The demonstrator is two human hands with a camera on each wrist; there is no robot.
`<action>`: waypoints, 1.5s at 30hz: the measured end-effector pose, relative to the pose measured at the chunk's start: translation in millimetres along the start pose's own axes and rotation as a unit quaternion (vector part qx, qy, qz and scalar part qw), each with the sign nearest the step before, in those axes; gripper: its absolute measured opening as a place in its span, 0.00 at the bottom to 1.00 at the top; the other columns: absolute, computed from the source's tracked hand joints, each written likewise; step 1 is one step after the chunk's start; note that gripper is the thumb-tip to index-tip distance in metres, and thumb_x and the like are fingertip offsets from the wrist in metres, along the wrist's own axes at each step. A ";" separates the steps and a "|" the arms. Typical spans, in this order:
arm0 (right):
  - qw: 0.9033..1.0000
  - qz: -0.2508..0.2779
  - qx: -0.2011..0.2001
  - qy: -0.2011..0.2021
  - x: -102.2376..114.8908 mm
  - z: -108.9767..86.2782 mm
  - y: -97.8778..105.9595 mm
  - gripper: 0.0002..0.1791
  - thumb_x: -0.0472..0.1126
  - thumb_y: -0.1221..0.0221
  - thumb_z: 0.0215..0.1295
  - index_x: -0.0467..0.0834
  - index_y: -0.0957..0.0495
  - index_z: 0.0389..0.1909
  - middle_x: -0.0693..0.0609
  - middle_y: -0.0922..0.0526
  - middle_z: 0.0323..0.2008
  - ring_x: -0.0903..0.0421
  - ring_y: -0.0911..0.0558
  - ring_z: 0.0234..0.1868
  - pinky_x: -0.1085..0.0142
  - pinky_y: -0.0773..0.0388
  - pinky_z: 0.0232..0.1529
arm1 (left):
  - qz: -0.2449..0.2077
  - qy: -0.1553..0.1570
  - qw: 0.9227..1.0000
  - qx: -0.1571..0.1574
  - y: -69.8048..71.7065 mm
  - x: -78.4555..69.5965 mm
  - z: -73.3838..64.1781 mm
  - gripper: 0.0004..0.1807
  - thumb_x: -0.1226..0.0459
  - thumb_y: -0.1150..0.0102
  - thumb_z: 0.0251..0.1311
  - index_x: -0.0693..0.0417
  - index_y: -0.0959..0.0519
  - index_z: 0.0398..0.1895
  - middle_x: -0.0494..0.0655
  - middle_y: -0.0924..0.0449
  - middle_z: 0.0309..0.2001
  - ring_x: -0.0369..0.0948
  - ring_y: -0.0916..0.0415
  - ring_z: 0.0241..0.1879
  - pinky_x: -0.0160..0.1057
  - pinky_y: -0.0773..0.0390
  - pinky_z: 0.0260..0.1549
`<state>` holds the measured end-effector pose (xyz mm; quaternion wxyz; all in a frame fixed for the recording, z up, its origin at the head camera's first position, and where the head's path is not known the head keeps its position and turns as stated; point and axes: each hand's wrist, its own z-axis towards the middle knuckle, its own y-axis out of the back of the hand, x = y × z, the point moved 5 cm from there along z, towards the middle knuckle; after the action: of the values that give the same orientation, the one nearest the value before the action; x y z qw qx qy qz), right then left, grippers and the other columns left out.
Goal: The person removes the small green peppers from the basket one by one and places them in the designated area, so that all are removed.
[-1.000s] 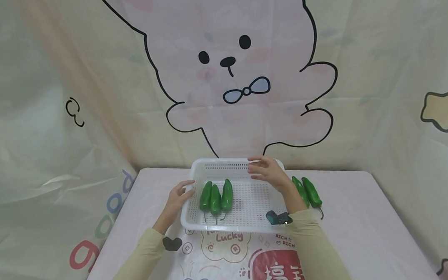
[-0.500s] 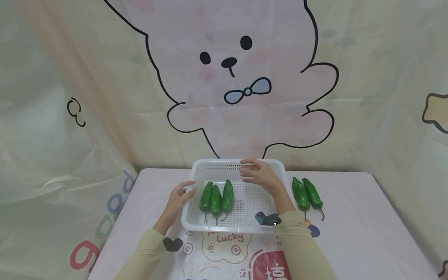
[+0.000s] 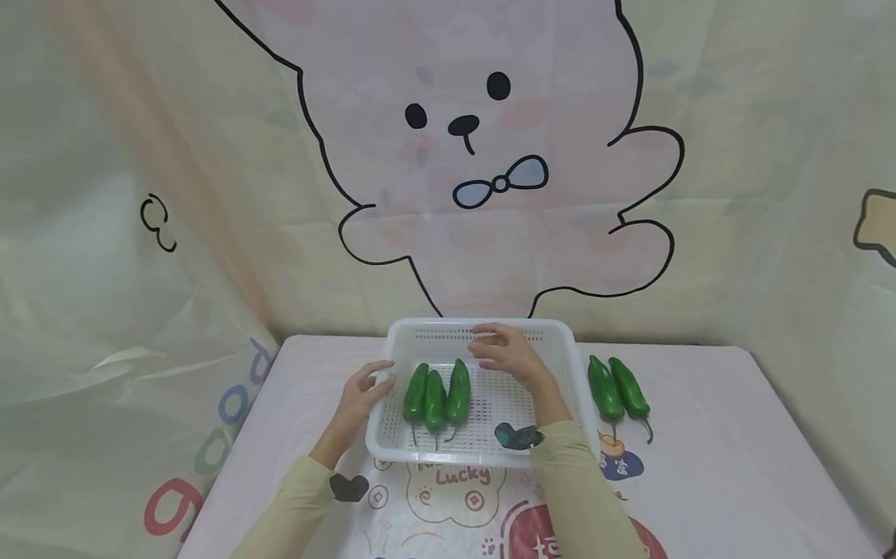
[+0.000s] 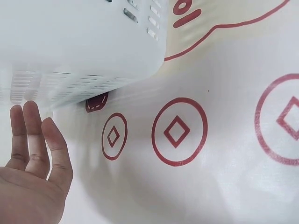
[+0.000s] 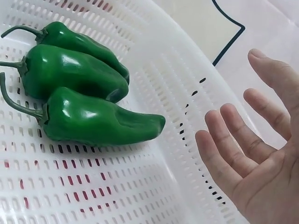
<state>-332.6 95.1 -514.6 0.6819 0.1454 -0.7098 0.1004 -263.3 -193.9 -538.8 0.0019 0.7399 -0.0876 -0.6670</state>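
Observation:
A white perforated plastic basket stands near the table's back edge in the head view. Three green chili peppers lie side by side in its left half, stems towards the person. My left hand is at the basket's left side, its fingers extended up against or very near the wall; contact is unclear in the left wrist view. Over the basket's right half hovers my right hand, fingers spread and holding nothing. The right wrist view shows it beside the nearest pepper, apart from it.
To the right of the basket, a pair of green chili peppers lies on the white table cover, which has printed drawings and lettering. Behind the table hangs a cloth with a cartoon animal.
My right hand has moved left over the basket, from its right side towards the peppers inside. The pair of peppers outside is now fully uncovered. My left hand stays at the basket's left side.

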 end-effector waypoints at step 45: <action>0.983 -0.178 0.006 -0.042 -43.9 10.7 -29.6 0.41 0.41 0.23 0.53 0.41 0.28 0.68 0.36 0.23 0.59 0.39 0.23 0.59 0.44 0.25 0.62 | -0.024 0.002 1.000 0.009 -2.5 -16.7 -10.5 0.24 0.65 0.44 0.75 0.58 0.32 0.71 0.71 0.30 0.63 0.70 0.27 0.57 0.61 0.18 0.49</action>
<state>-331.2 66.8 -560.6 0.6578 0.2778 -0.6997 -0.0248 -254.2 -190.5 -521.5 -0.0208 0.7433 -0.0757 -0.6643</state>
